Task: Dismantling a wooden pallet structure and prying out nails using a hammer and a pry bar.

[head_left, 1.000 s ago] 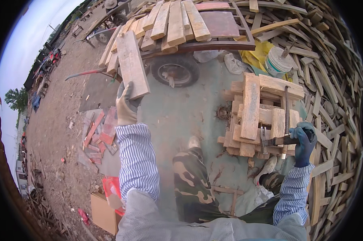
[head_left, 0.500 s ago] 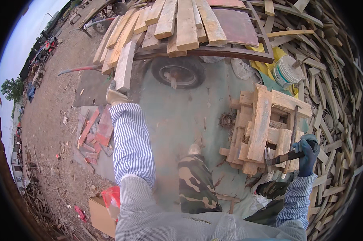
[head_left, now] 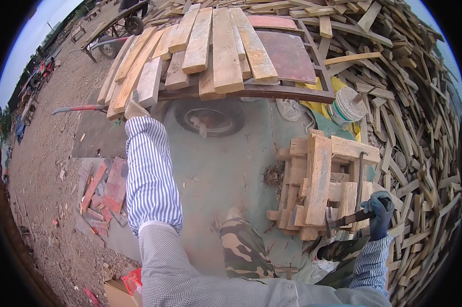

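Observation:
At the near end of a short pale wooden board (head_left: pixel 150 84), my left hand (head_left: pixel 137 108) in a light glove grips the edge, arm stretched forward. The board lies with several other planks (head_left: pixel 196 38) on a flat cart with a dark metal frame (head_left: pixel 272 91). Down at the right, my blue-gloved right hand (head_left: pixel 380 207) is closed round the black handle of a hammer (head_left: pixel 349 220). The hammer's metal head is beside a stack of rough wooden blocks (head_left: pixel 318 179). A hooked pry bar (head_left: pixel 361 176) leans upright against that stack.
A tyre (head_left: pixel 210 117) sits beneath the cart. Behind the block stack stands a white bucket (head_left: pixel 347 106). A large heap of scrap wood (head_left: pixel 420 128) fills the right side. Broken red panel pieces (head_left: pixel 105 192) lie left of my arm, and a cardboard box (head_left: pixel 119 294) is below.
My left hand has pushed the pale board forward, farther onto the cart among the planks. My right hand still holds the hammer by the stack. The whole view has shifted slightly.

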Motion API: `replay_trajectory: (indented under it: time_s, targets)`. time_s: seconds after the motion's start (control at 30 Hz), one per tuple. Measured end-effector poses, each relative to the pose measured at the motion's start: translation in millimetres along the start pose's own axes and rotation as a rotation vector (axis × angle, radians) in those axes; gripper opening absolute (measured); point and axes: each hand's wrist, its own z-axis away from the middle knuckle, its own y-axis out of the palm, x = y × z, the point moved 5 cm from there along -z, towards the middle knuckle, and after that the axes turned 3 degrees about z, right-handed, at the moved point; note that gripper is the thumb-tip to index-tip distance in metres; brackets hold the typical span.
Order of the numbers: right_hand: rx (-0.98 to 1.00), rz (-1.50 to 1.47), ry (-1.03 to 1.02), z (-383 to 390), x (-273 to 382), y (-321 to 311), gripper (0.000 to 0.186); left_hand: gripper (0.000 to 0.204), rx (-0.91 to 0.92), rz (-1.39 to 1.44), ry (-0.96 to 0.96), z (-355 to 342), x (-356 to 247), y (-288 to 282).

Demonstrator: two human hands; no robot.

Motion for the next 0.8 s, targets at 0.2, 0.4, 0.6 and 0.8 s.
replay_trajectory:
  time_s: [0.2,0.4,0.6,0.8]
  targets:
    - [-0.094,0.036,-0.004,3.7,6.5,5.5,0.012,0.038,0.008,0.24,0.056,36.6,32.1,2.8]
    - [-0.074,0.026,0.032,11.3,4.0,5.2,0.014,0.032,-0.28,-0.132,0.066,8.9,0.5,41.8]
    - [-0.117,0.022,-0.002,28.1,9.5,3.4,0.017,0.072,-0.319,-0.987,0.157,10.1,17.9,77.6]
    - [-0.024,0.009,-0.065,35.9,4.5,-3.8,0.013,0.06,-0.094,-0.147,0.018,12.0,76.4,10.4]
